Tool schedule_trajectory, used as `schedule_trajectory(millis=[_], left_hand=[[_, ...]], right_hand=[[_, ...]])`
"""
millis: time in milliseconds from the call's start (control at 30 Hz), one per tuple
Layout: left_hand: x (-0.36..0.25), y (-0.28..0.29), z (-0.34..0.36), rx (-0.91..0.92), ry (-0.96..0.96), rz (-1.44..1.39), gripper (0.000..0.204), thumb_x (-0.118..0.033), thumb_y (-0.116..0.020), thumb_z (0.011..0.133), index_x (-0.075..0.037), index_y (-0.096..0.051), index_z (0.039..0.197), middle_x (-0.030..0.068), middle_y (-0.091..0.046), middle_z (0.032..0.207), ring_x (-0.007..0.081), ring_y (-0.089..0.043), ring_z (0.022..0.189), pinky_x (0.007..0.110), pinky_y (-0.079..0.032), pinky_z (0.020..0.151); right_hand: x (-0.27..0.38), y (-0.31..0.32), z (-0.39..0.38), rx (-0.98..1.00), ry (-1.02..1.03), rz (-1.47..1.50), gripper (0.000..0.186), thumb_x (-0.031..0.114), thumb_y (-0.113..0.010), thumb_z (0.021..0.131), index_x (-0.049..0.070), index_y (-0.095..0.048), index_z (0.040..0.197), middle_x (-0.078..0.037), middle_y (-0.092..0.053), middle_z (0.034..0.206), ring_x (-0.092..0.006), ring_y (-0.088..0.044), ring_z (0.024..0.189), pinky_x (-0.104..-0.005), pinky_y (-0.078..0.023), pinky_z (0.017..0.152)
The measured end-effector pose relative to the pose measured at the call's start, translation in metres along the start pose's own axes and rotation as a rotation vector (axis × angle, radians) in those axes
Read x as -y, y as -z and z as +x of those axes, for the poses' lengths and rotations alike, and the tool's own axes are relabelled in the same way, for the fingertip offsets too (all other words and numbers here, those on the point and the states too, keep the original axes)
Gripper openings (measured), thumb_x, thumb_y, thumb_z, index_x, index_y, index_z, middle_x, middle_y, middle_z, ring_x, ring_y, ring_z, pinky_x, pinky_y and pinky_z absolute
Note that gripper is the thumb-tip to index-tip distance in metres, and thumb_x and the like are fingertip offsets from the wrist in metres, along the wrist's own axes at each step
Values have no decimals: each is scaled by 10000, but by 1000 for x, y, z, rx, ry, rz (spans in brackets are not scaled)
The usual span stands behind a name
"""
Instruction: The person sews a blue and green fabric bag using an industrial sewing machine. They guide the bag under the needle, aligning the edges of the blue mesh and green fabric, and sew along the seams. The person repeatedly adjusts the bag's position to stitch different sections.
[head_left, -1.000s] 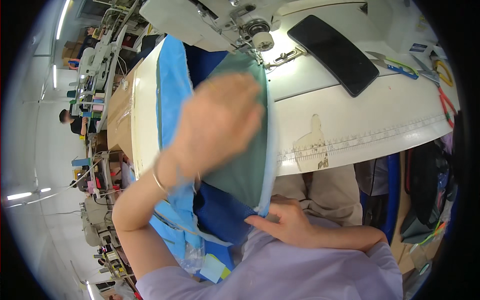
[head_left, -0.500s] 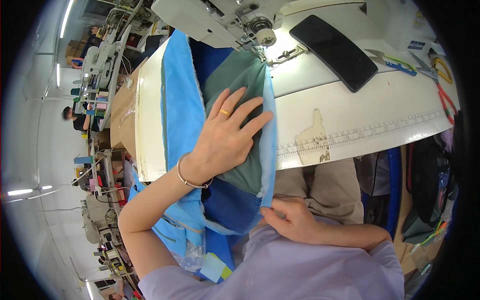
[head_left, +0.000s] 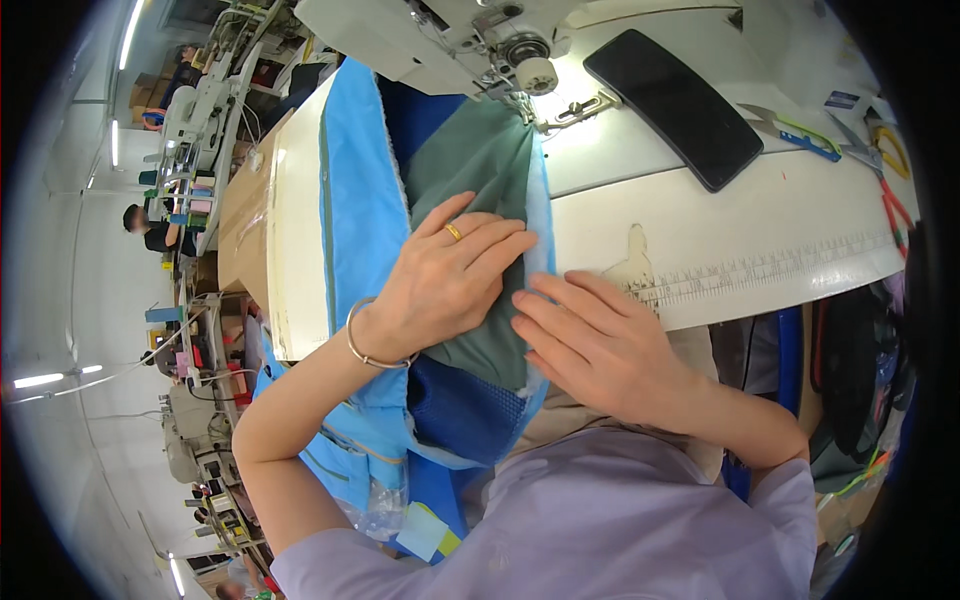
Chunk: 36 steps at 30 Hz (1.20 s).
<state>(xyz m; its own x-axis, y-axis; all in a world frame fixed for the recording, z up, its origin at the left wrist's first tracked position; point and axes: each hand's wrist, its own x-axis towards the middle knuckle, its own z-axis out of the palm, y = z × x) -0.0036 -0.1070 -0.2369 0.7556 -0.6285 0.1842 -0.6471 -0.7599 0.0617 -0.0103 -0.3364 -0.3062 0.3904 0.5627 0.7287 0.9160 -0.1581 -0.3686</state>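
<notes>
Under the needle of a sewing machine (head_left: 530,75) lies a light blue fabric piece (head_left: 362,190) with a green fabric panel (head_left: 470,165) and dark blue mesh (head_left: 465,405). My left hand (head_left: 450,270), with a ring and a bracelet, rests on the green panel; its fingers are slightly bent and it grips nothing. Beside it, my right hand (head_left: 605,345) lies with outstretched fingers over the light blue edge strip (head_left: 538,210), fingertips touching the green panel. The two hands are close but apart. The strip's upper end runs up to the presser foot.
A black phone (head_left: 675,108) lies on the white table (head_left: 720,230), right of the needle. Thread snips (head_left: 800,135) and red-handled scissors (head_left: 890,195) are farther right. The light blue fabric hangs off the table's front. Other machines and people are at the left.
My right hand has let go of the strip's lower corner and moved up onto the edge beside my left hand. The left hand's fingers have drawn closer together.
</notes>
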Motion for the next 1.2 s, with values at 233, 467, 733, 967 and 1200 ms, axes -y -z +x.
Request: schedule_trajectory(millis=[233, 467, 733, 967, 1200], left_hand=[[-22, 23, -3, 83, 217, -109, 314, -148, -825, 814, -94, -688, 1091, 71, -691, 1070, 294, -648, 1170, 582, -329, 1204], [-5, 6, -24, 118, 200, -162, 261, -203, -863, 805, -112, -670, 956, 48, -679, 999, 290, -628, 1214, 592, -307, 1217], [-20, 3, -3, 28, 385, -104, 221, -230, -794, 878, -93, -640, 798, 50, -686, 853, 290, -661, 1008, 574, -368, 1144], [-13, -9, 8, -13, 407, -1, 243, -217, -800, 842, -94, -630, 718, -1, -638, 661, 248, -646, 844, 583, -339, 1152], [-13, -7, -2, -64, 389, -45, 227, -184, -784, 800, -89, -604, 698, 38, -655, 694, 284, -655, 867, 653, -361, 1120]], right_hand=[[-3, -6, -8, 119, 19, -60, 357, 181, -734, 855, -56, -703, 1121, -172, -671, 1188, -307, -607, 1213, -453, -479, 1072], [-3, -3, -6, 134, 20, -44, 363, 180, -732, 853, -50, -700, 1133, -155, -665, 1190, -296, -601, 1219, -438, -480, 1070], [-2, -3, -6, 146, 14, -52, 334, 177, -726, 876, -36, -703, 1132, -148, -675, 1214, -290, -601, 1240, -441, -481, 1077], [-3, -8, -9, 122, 11, -73, 298, 162, -718, 884, -24, -711, 1117, -134, -692, 1187, -282, -620, 1218, -443, -487, 1074], [-1, -5, -7, 112, -2, -49, 301, 161, -716, 882, -36, -703, 1109, -147, -692, 1178, -292, -632, 1203, -452, -495, 1066]])
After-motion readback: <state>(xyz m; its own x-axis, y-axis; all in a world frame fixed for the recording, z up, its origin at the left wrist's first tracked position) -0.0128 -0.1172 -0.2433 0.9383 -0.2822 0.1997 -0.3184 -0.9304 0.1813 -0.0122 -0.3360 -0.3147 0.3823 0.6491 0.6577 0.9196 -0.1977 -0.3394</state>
